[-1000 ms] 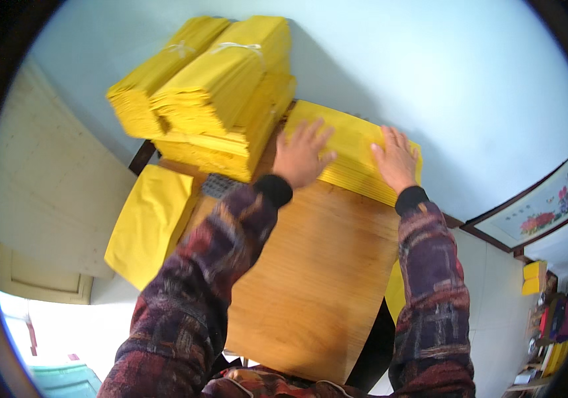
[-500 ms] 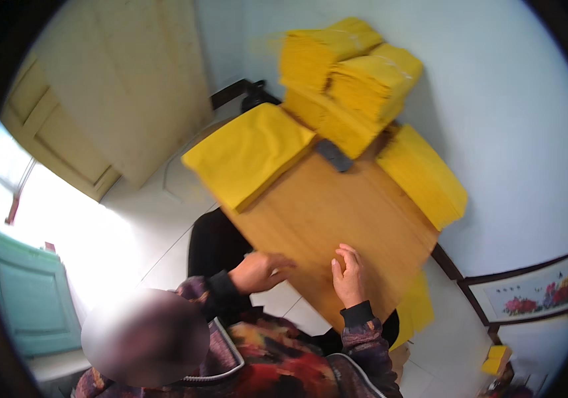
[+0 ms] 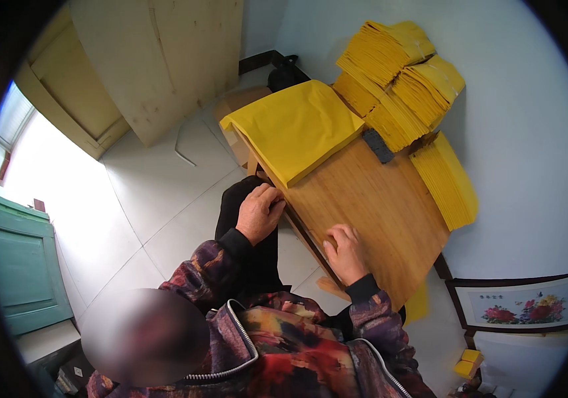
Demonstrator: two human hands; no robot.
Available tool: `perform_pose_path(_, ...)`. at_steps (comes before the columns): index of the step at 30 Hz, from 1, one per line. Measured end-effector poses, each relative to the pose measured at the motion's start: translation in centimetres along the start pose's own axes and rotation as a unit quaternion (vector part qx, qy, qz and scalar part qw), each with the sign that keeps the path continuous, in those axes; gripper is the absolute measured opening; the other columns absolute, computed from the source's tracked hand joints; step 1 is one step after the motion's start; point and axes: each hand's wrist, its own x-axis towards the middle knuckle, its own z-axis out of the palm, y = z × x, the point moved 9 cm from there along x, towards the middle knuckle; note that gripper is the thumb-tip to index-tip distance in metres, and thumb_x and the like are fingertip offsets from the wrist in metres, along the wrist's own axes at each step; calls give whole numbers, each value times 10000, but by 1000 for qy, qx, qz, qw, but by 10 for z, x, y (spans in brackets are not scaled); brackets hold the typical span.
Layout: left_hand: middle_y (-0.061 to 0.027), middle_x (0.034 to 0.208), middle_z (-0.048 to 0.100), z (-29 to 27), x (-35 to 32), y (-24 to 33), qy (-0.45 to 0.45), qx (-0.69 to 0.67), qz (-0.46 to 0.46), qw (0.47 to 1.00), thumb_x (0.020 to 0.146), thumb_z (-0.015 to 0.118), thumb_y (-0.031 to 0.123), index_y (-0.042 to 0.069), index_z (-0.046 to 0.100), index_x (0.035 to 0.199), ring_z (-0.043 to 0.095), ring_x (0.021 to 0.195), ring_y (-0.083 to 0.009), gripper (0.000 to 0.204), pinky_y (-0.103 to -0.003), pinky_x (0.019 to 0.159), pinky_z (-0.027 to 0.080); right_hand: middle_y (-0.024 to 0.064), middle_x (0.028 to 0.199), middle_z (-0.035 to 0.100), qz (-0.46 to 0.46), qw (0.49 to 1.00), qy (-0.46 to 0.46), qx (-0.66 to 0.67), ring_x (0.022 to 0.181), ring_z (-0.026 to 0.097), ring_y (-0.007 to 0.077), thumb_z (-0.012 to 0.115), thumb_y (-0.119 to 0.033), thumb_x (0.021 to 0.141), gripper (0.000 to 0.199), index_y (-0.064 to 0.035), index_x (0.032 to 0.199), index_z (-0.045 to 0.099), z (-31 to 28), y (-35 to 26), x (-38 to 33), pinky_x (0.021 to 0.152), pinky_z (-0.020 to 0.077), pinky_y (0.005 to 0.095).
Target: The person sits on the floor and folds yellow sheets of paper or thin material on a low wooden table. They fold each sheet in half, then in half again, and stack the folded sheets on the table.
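Observation:
A low wooden table (image 3: pixel 377 205) stands in front of me, its corner pointing away. My left hand (image 3: pixel 259 212) is at the table's left edge, beside the near corner of a wide stack of yellow sheets (image 3: pixel 297 126). Its fingers are loosely bent, the thumb apart from them, with nothing seen between. Over the table's near part is my right hand (image 3: pixel 345 254), fingers half curled and holding nothing that shows. A dark grey block (image 3: pixel 378 146) lies against the stack's right end.
Tied bundles of yellow sheets (image 3: pixel 406 86) are heaped at the table's far end by the wall. Another yellow stack (image 3: pixel 446 182) lies along the right edge. A wooden board (image 3: pixel 165 60) leans at the far left. A framed flower picture (image 3: pixel 519 305) is at the right.
My left hand has moved up and away from me along the table's left edge. My right hand has shifted slightly, its fingers more curled. The whole view has swung, moving the table rightward.

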Motion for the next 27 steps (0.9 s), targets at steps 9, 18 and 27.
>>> perform_pose_path(9, -90, 820, 570, 7, -14, -14, 16, 10, 61, 998, 784, 670, 49, 71, 618, 873, 578, 793, -298, 105, -400, 686, 461, 166, 1035, 594, -79, 996, -9, 32, 1005, 558, 370, 663, -59, 803, 167, -6, 951, 607, 23, -27, 96, 871, 463, 428)
perform_pose_path(18, -104, 800, 615, 0, -11, -14, 25, 1, 53, 998, 757, 676, -7, 51, 628, 833, 598, 722, -312, 106, -377, 634, 462, 175, 1105, 586, -41, 998, 43, -14, 1070, 537, 383, 680, -105, 806, 279, -7, 1059, 614, 29, 19, 132, 933, 438, 463)
perform_pose_path(27, -55, 734, 578, 5, -2, -7, 9, 27, 65, 997, 732, 699, 8, 77, 623, 811, 568, 668, -267, 129, -368, 596, 408, 150, 1232, 515, 199, 925, 121, -301, 1112, 501, 372, 605, -203, 918, 357, -59, 1244, 579, -66, 182, 168, 964, 417, 491)
